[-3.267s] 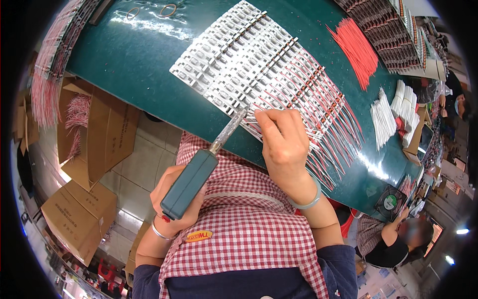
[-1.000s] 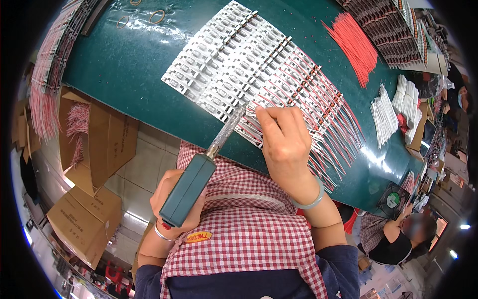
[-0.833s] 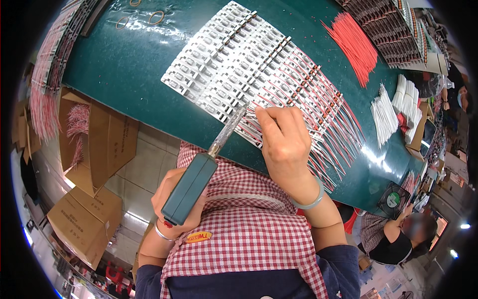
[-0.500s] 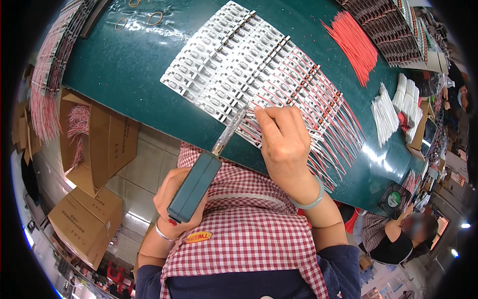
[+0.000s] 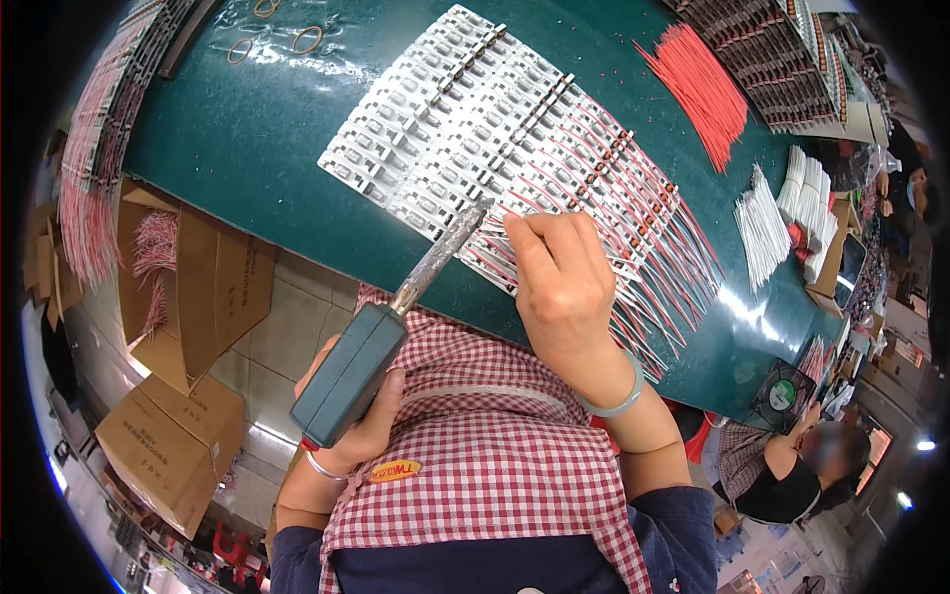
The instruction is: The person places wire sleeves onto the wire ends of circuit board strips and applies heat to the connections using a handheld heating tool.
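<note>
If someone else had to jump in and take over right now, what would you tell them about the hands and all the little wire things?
Left hand: gripping the green handle of the soldering iron, its tip at the near edge of the white strips.
Right hand: pinching at a wire by the tip, resting on the rows.
Rows lie on the green table; the right-hand rows have red and white wires attached, the left rows look bare.
Loose red wires and white wires wait to the right.
</note>
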`<state>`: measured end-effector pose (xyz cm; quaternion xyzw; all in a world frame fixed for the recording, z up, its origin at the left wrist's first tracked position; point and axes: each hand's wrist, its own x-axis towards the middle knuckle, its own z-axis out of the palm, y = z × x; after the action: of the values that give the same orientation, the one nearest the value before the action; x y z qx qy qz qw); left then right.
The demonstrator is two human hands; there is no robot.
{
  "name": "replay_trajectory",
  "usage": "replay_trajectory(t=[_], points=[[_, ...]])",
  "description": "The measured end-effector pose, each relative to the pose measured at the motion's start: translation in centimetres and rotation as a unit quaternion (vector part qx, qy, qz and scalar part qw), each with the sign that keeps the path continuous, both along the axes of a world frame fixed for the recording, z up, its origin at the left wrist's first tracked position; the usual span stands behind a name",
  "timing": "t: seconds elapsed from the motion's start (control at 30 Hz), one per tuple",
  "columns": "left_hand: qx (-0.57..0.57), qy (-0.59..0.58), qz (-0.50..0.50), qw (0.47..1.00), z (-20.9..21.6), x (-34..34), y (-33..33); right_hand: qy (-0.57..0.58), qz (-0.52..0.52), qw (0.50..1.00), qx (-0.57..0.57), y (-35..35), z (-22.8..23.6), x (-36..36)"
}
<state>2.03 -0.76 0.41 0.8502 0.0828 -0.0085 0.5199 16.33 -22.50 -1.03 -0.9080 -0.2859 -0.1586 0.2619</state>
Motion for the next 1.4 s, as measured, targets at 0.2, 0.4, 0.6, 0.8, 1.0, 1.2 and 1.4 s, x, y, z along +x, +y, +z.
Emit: replay_trajectory(t=[0.2,0.4,0.6,0.8,1.0,1.2,1.4], points=[[0.019,-0.048,-0.022,0.998,0.2,1.0,-0.4,0.001,-0.021,0.999,0.032,-0.3,0.7,0.4],[0.063,-0.069,-0.038,0.995,-0.3,1.2,-0.6,0.001,-0.02,0.999,0.028,-0.5,0.3,0.8],[0.082,-0.107,-0.055,0.989,1.2,3.5,-1.3,0.003,-0.02,1.0,0.021,-0.4,0.1,0.8],[0.083,-0.113,-0.079,0.987,1.2,3.6,-1.2,-0.003,0.004,1.0,0.011,-0.6,0.0,1.0],[0.106,-0.111,-0.098,0.983,1.7,3.6,-1.0,-0.007,0.006,1.0,0.008,-0.5,0.0,1.0],[0.11,-0.153,-0.062,0.98,1.0,2.8,-0.9,-0.006,0.005,1.0,0.005,-0.5,0.0,1.0],[0.085,-0.114,-0.049,0.989,0.0,1.6,-0.5,0.005,0.004,1.0,0.011,-0.7,0.3,0.9]])
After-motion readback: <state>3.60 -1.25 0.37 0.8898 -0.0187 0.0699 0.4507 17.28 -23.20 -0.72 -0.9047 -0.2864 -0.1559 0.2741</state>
